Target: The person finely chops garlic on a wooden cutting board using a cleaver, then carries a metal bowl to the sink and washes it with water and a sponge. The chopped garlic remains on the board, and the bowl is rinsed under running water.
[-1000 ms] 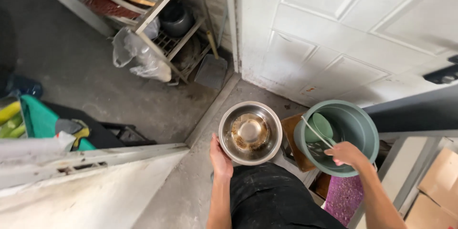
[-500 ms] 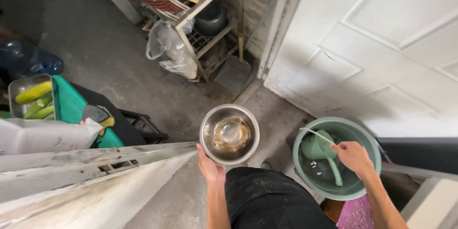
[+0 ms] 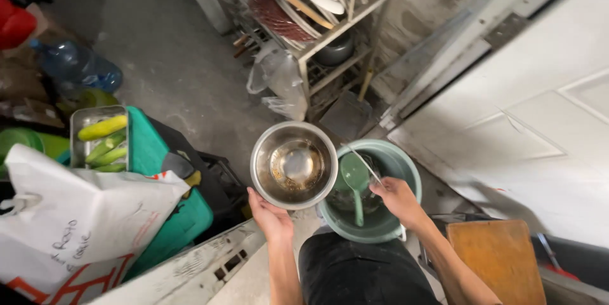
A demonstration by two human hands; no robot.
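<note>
My left hand [image 3: 269,214] grips the near rim of a round steel bowl [image 3: 294,164] and holds it level above the concrete floor; a little liquid and brown residue lie in its bottom. My right hand [image 3: 397,198] is over a green plastic bucket [image 3: 406,172] just right of the bowl, pinching a thin metal handle [image 3: 363,163] that slants into it. A green ladle [image 3: 356,178] stands inside the bucket with dark water around it. My dark trousers [image 3: 361,270] fill the bottom centre.
A metal dish rack [image 3: 317,10] with plates, a dark pot and hanging plastic bags stands ahead. A white door [image 3: 526,121] is on the right, a wooden board [image 3: 501,257] below it. Left: a tray of cucumbers [image 3: 100,140], a teal bin [image 3: 168,216], a white bag [image 3: 82,216].
The view has swung left and closer. The steel bowl now sits right beside the green bucket, and my right hand has come nearer to the bowl while staying over the bucket.
</note>
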